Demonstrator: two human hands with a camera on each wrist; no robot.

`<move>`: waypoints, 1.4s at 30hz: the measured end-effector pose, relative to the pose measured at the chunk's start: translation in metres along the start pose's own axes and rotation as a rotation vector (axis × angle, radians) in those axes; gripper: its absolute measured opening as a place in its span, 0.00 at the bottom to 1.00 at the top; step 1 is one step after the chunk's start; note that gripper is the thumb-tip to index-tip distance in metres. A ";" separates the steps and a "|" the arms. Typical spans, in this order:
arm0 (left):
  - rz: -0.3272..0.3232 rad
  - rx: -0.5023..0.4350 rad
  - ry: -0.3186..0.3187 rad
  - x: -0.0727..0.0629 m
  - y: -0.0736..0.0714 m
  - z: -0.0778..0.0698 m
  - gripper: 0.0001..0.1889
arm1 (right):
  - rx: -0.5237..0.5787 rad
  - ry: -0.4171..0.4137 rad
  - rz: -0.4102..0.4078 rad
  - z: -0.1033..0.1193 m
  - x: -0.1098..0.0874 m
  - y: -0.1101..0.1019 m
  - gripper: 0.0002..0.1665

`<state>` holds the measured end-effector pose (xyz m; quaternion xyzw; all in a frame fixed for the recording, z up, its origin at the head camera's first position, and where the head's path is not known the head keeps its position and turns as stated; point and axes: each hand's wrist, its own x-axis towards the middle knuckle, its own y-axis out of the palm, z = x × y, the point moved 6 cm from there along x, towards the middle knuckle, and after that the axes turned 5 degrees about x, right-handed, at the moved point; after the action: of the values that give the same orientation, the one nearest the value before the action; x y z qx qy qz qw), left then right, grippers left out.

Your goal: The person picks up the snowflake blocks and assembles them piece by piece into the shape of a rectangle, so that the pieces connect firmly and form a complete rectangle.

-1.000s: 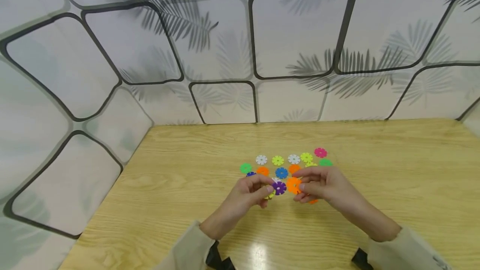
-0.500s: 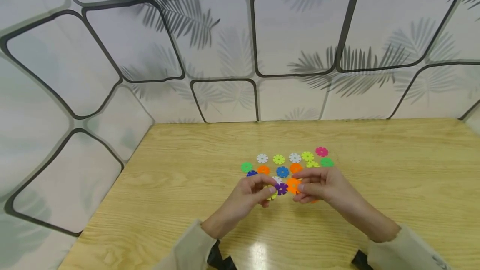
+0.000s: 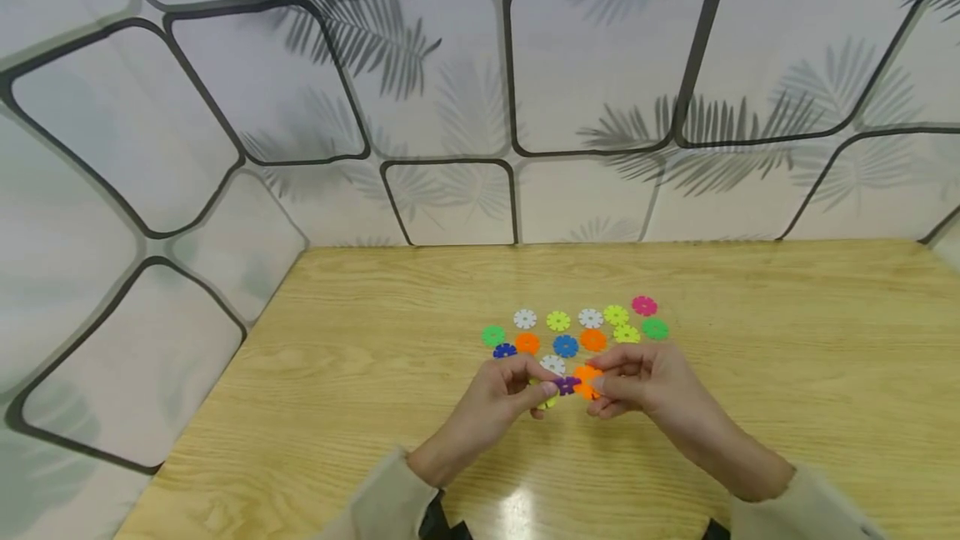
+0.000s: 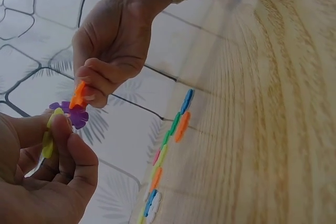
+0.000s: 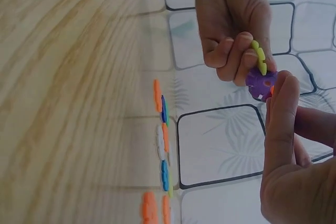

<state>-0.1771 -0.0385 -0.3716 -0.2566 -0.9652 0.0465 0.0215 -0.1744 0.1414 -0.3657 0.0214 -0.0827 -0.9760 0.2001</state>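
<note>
Above the table, my left hand (image 3: 498,407) pinches a small yellow notched interlocking disc (image 4: 48,142) joined to a purple one (image 3: 567,385). The purple disc stands nearly edge-on in the head view and flat-faced in the left wrist view. My right hand (image 3: 660,386) pinches an orange interlocking disc (image 3: 587,382) between thumb and fingers. The orange disc's left edge meets the purple disc's right edge, at an angle to it. Fingertips of both hands hide parts of these discs.
Behind the hands, several loose discs lie flat on the wooden table (image 3: 360,373), among them a blue disc (image 3: 566,346), a pink disc (image 3: 644,306) and a green disc (image 3: 493,336). A patterned wall (image 3: 450,123) borders the table at the back and left.
The purple disc has moved right up to the orange disc and turned from flat-faced to nearly edge-on. Both hands have dropped slightly in the head view. The loose discs lie as before.
</note>
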 end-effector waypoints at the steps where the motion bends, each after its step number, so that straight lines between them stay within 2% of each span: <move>1: 0.001 -0.001 0.001 0.000 0.001 0.000 0.07 | -0.004 -0.001 0.003 0.000 0.000 0.000 0.15; 5: 0.002 -0.003 -0.003 0.000 0.002 0.001 0.07 | -0.009 0.015 0.017 -0.001 -0.001 -0.001 0.16; 8: 0.018 -0.008 -0.015 0.000 0.003 0.001 0.08 | -0.016 0.026 0.064 0.000 -0.002 -0.002 0.17; 13: 0.015 -0.009 -0.038 -0.001 -0.002 0.002 0.09 | -0.096 0.047 0.128 0.010 -0.003 -0.010 0.24; 17: -0.022 -0.011 -0.047 -0.001 -0.010 0.002 0.09 | -0.154 0.023 0.090 0.019 -0.002 -0.022 0.23; 21: -0.011 -0.011 -0.031 -0.001 -0.011 -0.001 0.09 | -0.177 -0.006 0.073 0.025 -0.001 -0.032 0.22; 29: -0.022 -0.002 -0.042 0.000 -0.013 0.000 0.09 | -0.163 -0.023 0.055 0.026 0.001 -0.056 0.16; 38: -0.051 -0.014 -0.060 -0.001 -0.017 0.002 0.11 | -0.193 -0.005 0.009 0.022 0.005 -0.076 0.16; 42: -0.051 -0.019 -0.060 -0.001 -0.017 0.003 0.10 | -0.228 0.006 -0.014 0.020 0.006 -0.084 0.20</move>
<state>-0.1850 -0.0539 -0.3727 -0.2307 -0.9720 0.0443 -0.0090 -0.2141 0.2184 -0.3609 0.0020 0.0297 -0.9805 0.1945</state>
